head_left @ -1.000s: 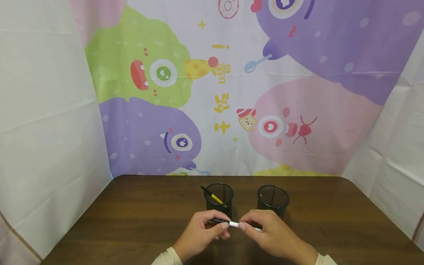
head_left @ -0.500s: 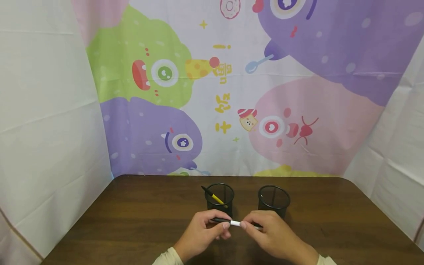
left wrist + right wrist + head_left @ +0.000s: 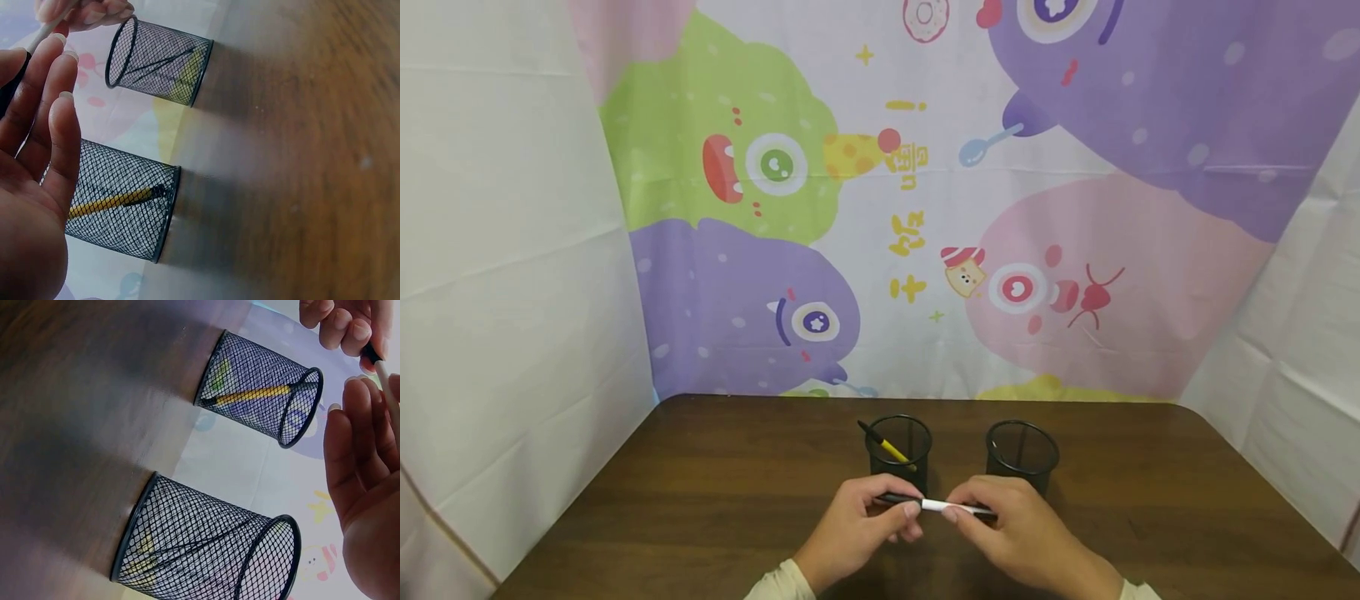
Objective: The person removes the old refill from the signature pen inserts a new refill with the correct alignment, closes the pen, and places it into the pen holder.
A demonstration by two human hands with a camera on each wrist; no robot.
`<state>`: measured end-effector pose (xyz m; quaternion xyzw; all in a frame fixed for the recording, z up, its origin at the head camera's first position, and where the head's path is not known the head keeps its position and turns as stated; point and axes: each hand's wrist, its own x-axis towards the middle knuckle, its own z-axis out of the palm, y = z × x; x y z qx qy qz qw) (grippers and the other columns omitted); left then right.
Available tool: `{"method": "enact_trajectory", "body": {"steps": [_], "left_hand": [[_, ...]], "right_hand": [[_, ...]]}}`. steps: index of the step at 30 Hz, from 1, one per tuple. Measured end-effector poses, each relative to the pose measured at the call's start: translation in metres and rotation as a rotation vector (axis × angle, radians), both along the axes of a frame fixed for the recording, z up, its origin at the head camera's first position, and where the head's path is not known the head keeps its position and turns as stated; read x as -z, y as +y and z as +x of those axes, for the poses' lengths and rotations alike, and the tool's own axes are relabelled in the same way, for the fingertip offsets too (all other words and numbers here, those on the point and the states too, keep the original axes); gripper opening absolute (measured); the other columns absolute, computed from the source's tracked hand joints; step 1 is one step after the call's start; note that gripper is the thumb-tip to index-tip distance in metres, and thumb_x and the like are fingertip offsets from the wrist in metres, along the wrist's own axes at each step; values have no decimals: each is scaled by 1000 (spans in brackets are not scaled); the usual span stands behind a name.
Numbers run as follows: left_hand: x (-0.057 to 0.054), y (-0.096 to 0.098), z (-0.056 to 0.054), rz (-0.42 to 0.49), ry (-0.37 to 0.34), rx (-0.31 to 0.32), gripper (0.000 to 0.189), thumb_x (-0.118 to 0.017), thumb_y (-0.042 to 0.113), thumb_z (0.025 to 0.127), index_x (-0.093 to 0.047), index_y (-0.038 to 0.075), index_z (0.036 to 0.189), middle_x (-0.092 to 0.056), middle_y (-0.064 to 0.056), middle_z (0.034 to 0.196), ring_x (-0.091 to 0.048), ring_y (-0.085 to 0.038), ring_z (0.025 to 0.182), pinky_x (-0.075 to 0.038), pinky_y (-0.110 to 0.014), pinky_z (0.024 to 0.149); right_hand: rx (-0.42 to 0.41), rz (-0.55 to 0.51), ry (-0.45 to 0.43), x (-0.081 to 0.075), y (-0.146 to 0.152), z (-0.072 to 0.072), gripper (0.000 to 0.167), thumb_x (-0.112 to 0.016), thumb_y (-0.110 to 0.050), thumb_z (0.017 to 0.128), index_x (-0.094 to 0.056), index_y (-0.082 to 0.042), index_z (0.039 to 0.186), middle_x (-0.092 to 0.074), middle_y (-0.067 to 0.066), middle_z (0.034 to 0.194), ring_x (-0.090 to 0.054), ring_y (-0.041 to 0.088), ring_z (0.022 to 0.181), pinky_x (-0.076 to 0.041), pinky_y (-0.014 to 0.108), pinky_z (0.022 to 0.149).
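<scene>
Pen [image 3: 934,505] pinched from both sides

Left hand [image 3: 856,529]: thumb and forefinger closed on the black end; right hand [image 3: 1022,529]: thumb and fingertips closed on the white section; pen lies nearly level between them, part of the white exposed; beyond the left, a mesh cup [image 3: 131,234] containing a yellow-and-black pen [image 3: 891,448]; beyond the right, a second cup [image 3: 194,544]; both on a wooden table [image 3: 662,500].

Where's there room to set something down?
Two broad patches of table look bare: from the left cup and left hand out to the left edge, and from the right cup and right hand out to the right edge. A narrower strip lies between the cups. It's crowded in front of the cups, where both hands hold the white pen.
</scene>
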<state>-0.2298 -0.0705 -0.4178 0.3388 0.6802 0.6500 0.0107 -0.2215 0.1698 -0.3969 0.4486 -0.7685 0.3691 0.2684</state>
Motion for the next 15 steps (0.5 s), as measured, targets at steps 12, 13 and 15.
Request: {"method": "enact_trajectory", "body": {"steps": [12,13,15], "left_hand": [[1,-1,0,-9,-14,-6,15,-68,11,97,-69,0,107,-72,-19,81,-71,-13,72,-59,-31,62],[1,-1,0,-10,-12,-6,15,-68,11,97,-69,0,107,-72,-19,81,-71,-13,72,-59,-32,62],[1,-1,-1,-11,-8,-6,15,-68,11,97,-69,0,107,-72,-19,81,-71,-13,72,-59,-34,62]], "right_hand": [[-3,2,9,0,-1,-1,25,-81,-5,82,-68,-21,96,-64,-14,87,-56,-1,72,-46,11,63],[-1,2,11,0,-1,-1,25,-81,-5,82,-67,-21,96,-64,-14,87,-56,-2,72,-46,11,63],[1,-1,15,0,-1,-1,27,-82,-4,81,-67,-20,96,-64,-13,87,-56,-2,71,-46,11,62]]}}
